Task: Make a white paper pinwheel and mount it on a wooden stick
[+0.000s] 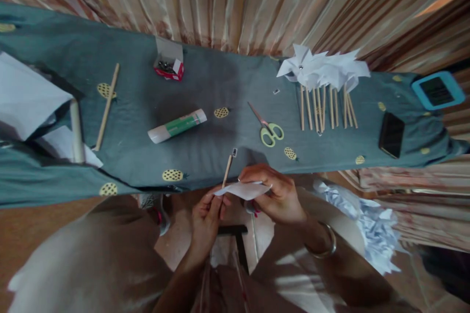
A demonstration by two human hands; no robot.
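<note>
A piece of white paper is held between my two hands just off the table's front edge. My left hand is closed at the paper's left corner, pinching it together with a thin wooden stick that points up and away from me. My right hand grips the paper's right side, with the thumb and fingers closed near its upper edge. Its palm side and part of the paper's far side are hidden. Finished paper pinwheels on wooden sticks lie in a row at the back right.
On the green cloth lie green-handled scissors, a glue tube, a red box of small metal pieces, another stick, a phone and a blue-framed device. White paper sits left; folded papers are at lower right.
</note>
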